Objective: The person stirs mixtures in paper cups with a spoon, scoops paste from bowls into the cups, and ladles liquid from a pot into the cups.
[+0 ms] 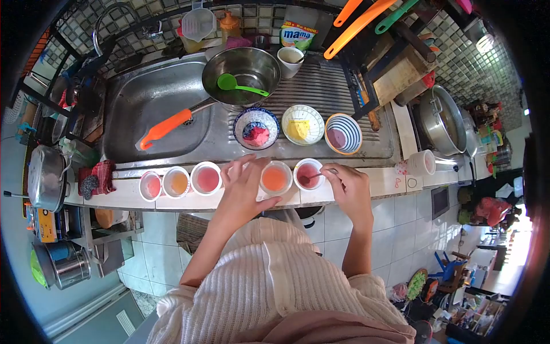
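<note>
My right hand (350, 192) pinches a thin spoon (318, 174) that dips into a white cup (297, 181) of dark pink liquid. My left hand (243, 186) is spread out with its fingers apart, holding nothing. Its thumb lies close by a white cup of orange liquid (275, 179); I cannot tell whether they touch. Left of that hand stand a cup of pink liquid (205, 179), a cup of amber liquid (176, 183) and a cup of reddish liquid (151, 187). All line the counter's front edge.
Behind the cups sit a blue-patterned bowl (235, 127) with pink contents, a white bowl (318, 131) with yellow contents and a striped bowl (357, 137). A steel pan (212, 74) with an orange handle holds a green ladle (227, 82). Stacked cups (423, 163) stand right.
</note>
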Motion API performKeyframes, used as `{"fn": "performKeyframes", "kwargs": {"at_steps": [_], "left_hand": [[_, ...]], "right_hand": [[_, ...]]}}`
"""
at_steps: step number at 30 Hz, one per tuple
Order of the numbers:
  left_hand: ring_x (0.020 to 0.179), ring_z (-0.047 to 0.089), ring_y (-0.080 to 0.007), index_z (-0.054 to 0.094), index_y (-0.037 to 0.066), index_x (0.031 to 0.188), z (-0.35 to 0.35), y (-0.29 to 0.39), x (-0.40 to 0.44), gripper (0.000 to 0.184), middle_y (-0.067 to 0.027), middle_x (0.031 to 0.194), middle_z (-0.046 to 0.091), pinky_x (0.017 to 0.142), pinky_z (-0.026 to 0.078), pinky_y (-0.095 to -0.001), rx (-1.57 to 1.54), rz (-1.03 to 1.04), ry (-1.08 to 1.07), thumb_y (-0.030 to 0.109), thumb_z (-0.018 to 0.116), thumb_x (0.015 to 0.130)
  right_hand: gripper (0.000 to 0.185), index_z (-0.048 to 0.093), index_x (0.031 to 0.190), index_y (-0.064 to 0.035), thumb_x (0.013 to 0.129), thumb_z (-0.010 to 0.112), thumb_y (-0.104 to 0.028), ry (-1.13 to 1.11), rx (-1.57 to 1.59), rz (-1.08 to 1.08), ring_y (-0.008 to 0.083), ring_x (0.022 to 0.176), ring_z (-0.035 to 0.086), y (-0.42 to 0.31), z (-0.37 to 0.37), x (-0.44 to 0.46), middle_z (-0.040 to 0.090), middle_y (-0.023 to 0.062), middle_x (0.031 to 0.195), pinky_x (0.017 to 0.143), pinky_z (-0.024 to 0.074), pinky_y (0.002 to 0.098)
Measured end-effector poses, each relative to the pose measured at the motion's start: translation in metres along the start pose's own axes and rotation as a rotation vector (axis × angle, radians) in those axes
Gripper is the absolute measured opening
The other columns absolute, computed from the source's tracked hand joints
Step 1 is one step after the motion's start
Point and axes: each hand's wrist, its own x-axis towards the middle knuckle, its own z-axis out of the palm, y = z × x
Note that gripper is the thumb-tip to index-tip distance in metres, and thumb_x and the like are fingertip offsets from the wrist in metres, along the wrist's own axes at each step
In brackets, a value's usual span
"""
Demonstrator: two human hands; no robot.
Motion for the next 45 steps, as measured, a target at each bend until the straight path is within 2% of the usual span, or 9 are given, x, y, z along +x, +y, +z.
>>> {"fn": "performKeyframes", "kwargs": {"at_steps": [9, 12, 15, 17, 30, 33, 35, 42, 45], "left_hand": [[0.121, 0.038, -0.0251, 0.037, 0.004, 0.131, 0.014, 0.0, 0.009, 0.08, -0.0108, 0.117, 0.054, 0.1, 0.02, -0.0535, 0.094, 0.05, -0.085, 0.03, 0.074, 0.065], [0.122, 0.037, -0.0252, 0.034, 0.004, 0.133, 0.019, -0.003, 0.01, 0.083, -0.011, 0.12, 0.053, 0.1, 0.021, -0.0546, 0.123, 0.045, -0.103, 0.029, 0.074, 0.065], [0.122, 0.036, -0.0232, 0.038, 0.005, 0.13, 0.022, -0.008, 0.009, 0.081, -0.0083, 0.123, 0.049, 0.1, 0.019, -0.0518, 0.152, 0.042, -0.097, 0.035, 0.075, 0.064], [0.123, 0.036, -0.023, 0.037, 0.005, 0.131, 0.023, -0.008, 0.01, 0.082, -0.0086, 0.124, 0.048, 0.1, 0.019, -0.0519, 0.149, 0.034, -0.109, 0.035, 0.075, 0.064], [0.121, 0.037, -0.0236, 0.032, 0.007, 0.135, 0.024, -0.009, 0.014, 0.089, -0.0091, 0.126, 0.046, 0.1, 0.022, -0.0523, 0.169, 0.049, -0.125, 0.036, 0.075, 0.063], [0.121, 0.037, -0.024, 0.032, 0.007, 0.136, 0.024, -0.01, 0.014, 0.088, -0.0092, 0.126, 0.046, 0.1, 0.021, -0.0521, 0.152, 0.039, -0.148, 0.035, 0.075, 0.064], [0.121, 0.037, -0.0245, 0.032, 0.007, 0.136, 0.024, -0.011, 0.014, 0.088, -0.01, 0.126, 0.046, 0.099, 0.022, -0.052, 0.143, 0.038, -0.145, 0.035, 0.075, 0.064], [0.121, 0.038, -0.0256, 0.033, 0.008, 0.135, 0.024, -0.011, 0.013, 0.086, -0.0114, 0.125, 0.046, 0.099, 0.022, -0.0514, 0.119, 0.043, -0.129, 0.035, 0.074, 0.065], [0.12, 0.038, -0.0259, 0.034, 0.008, 0.135, 0.024, -0.012, 0.013, 0.085, -0.0117, 0.125, 0.047, 0.1, 0.022, -0.0514, 0.117, 0.041, -0.137, 0.036, 0.074, 0.065]], "right_hand": [[0.011, 0.065, 0.083, -0.0041, 0.08, 0.063, -0.015, 0.008, -0.004, 0.035, 0.025, 0.057, 0.059, 0.0, -0.003, -0.004, 0.063, 0.0112, 0.071, 0.053, 0.0452, 0.0317], [0.012, 0.066, 0.087, -0.0007, 0.081, 0.063, -0.01, -0.031, -0.01, 0.032, 0.0133, 0.052, 0.053, 0.0, -0.006, -0.003, 0.064, 0.0099, 0.071, 0.048, 0.04, 0.0245], [0.012, 0.066, 0.088, -0.0008, 0.081, 0.064, -0.011, -0.051, -0.011, 0.045, 0.0137, 0.052, 0.053, -0.002, -0.006, -0.002, 0.064, 0.0101, 0.07, 0.048, 0.04, 0.0248], [0.013, 0.067, 0.085, -0.0048, 0.08, 0.063, -0.017, -0.037, -0.012, 0.047, 0.0215, 0.051, 0.055, -0.003, -0.006, -0.001, 0.062, 0.0105, 0.068, 0.05, 0.0428, 0.0299], [0.011, 0.067, 0.085, -0.0011, 0.081, 0.062, -0.01, -0.06, -0.055, 0.003, 0.0158, 0.05, 0.053, 0.002, -0.01, 0.0, 0.064, 0.0098, 0.07, 0.048, 0.0409, 0.0257], [0.01, 0.067, 0.084, -0.0013, 0.08, 0.062, -0.01, -0.019, -0.114, 0.044, 0.0165, 0.05, 0.054, 0.003, -0.007, 0.0, 0.064, 0.0097, 0.07, 0.047, 0.0416, 0.0261], [0.012, 0.066, 0.082, -0.0047, 0.079, 0.063, -0.016, 0.019, -0.061, 0.034, 0.0255, 0.057, 0.059, -0.002, -0.004, 0.001, 0.063, 0.0104, 0.069, 0.052, 0.0445, 0.0328], [0.011, 0.066, 0.083, -0.0044, 0.079, 0.063, -0.014, -0.038, -0.139, 0.048, 0.0263, 0.059, 0.06, -0.001, -0.004, 0.004, 0.063, 0.0108, 0.07, 0.053, 0.0457, 0.0332], [0.011, 0.066, 0.083, -0.0006, 0.08, 0.062, -0.011, 0.061, -0.027, -0.03, 0.0183, 0.048, 0.052, -0.001, -0.001, 0.005, 0.062, 0.0102, 0.067, 0.047, 0.0411, 0.0271]]}}
